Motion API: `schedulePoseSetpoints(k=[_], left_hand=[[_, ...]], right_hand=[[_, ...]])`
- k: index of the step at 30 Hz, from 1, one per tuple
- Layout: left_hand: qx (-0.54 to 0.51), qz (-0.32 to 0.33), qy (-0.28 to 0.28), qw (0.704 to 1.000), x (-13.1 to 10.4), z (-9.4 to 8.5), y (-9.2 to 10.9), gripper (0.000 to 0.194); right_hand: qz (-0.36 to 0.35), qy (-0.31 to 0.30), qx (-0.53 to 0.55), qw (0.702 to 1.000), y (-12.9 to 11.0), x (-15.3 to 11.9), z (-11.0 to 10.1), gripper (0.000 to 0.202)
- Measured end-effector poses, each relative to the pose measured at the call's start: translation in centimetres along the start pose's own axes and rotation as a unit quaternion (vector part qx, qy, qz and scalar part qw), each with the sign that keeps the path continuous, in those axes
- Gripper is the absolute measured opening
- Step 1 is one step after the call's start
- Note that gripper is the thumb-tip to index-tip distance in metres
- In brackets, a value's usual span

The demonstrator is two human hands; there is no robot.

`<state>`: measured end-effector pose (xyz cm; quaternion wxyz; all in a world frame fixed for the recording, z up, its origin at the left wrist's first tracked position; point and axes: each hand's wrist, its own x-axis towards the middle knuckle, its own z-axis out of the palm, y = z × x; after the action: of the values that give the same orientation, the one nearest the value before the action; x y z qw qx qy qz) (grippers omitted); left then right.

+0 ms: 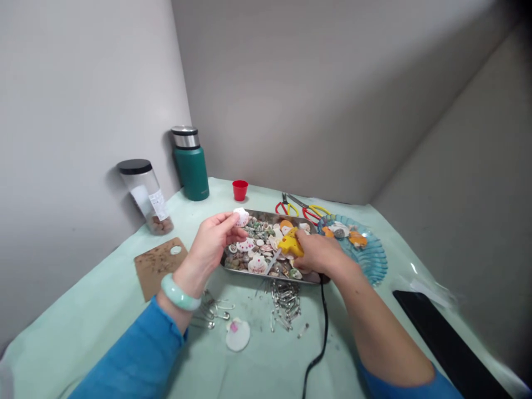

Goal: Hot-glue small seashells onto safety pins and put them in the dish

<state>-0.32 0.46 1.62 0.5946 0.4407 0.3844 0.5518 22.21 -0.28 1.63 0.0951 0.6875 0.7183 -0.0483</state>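
- Yellow tool (290, 243), gripped in the right hand (319, 252) over the shell-filled metal tray (266, 276).
- White shell (241, 217), pinched by the left hand (211, 237) at the tray's far left corner.
- Red cup (240, 190) behind the tray; blue plate (377, 262) to its right.
- Safety pins (286, 300) on the desk (95, 310) before it.

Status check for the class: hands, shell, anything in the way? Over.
Left hand pinching white shell. Right hand gripping yellow tool over shell tray. Black cord trails across cloth.

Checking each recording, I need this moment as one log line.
left hand: holds white shell | right hand: grips yellow glue gun over metal tray | nearby: safety pins, red cup
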Motion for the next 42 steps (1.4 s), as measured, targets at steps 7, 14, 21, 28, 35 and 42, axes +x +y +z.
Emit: schedulePoseSetpoints(k=[7, 14, 21, 28, 35, 42], left_hand=[[0.001, 0.048, 0.039, 0.998, 0.2, -0.8, 1.0, 0.014], [0.029, 0.033, 0.011, 0.999, 0.2, -0.7, 0.5, 0.019], [0.016, 0.081, 0.045, 0.996, 0.1, -0.7, 1.4, 0.015], [0.115, -0.02, -0.014, 0.993, 0.2, 0.2, 0.0, 0.024], [0.18, -0.057, -0.052, 0.981, -0.7, 2.3, -0.9, 0.026], [0.181, -0.073, -0.047, 0.98, -0.7, 2.2, -0.9, 0.027]], right_hand=[[0.002, 0.006, -0.01, 1.0, -0.1, -0.4, -0.3, 0.048], [0.0, 0.001, -0.021, 1.0, 0.2, -0.5, -0.4, 0.047], [-0.01, 0.005, -0.02, 1.0, 1.1, -1.5, -1.8, 0.043], [-0.019, 0.058, -0.014, 0.998, -0.7, -1.8, -1.8, 0.026], [0.017, 0.07, -0.011, 0.997, -1.7, -1.5, -1.0, 0.037], [0.061, 0.053, 0.0, 0.997, -1.9, -1.0, -0.6, 0.033]])
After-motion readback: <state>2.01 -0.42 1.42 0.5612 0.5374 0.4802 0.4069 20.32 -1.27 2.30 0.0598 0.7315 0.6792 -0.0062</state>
